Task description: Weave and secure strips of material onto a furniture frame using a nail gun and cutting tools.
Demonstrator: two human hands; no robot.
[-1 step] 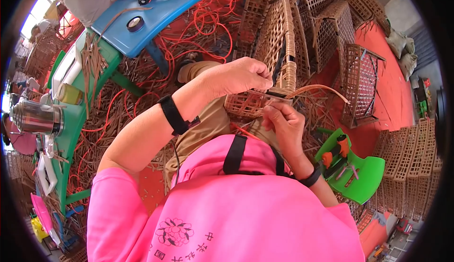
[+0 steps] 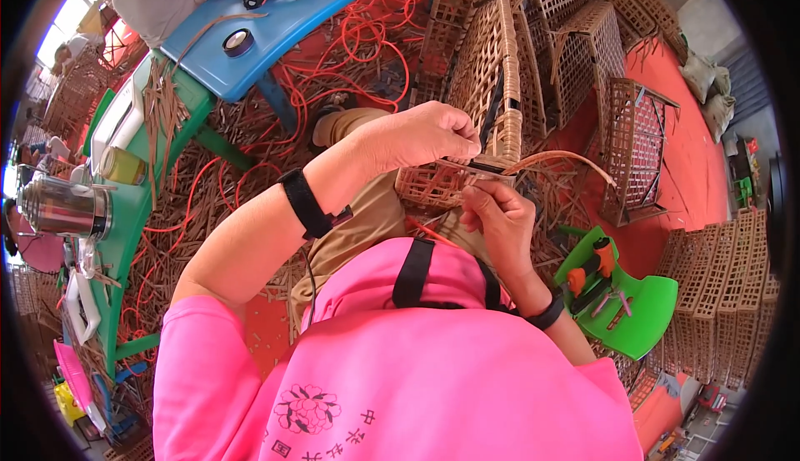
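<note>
A woven lattice basket (image 2: 479, 78) stands in front of me, its wrapped rim (image 2: 504, 128) running down toward my hands. My left hand (image 2: 429, 134) bends over the near corner with thumb and fingers pressed together; what they pinch is too small to name. Just below, my right hand (image 2: 502, 215) has its fingers curled and thumb against them, close under a thin dark rod (image 2: 492, 169) at that corner. Whatever it grips is hidden. From the corner a pale, narrow weaving strip (image 2: 567, 155) arches out to the right.
More lattice baskets (image 2: 587, 36) crowd the far right, others stack (image 2: 721, 294) at the right. A green stool (image 2: 646, 315) carries an orange-black power tool (image 2: 592, 265). To the left, a blue table (image 2: 204, 53) holds tape (image 2: 238, 42); red hoses (image 2: 375, 36) and scraps litter the floor.
</note>
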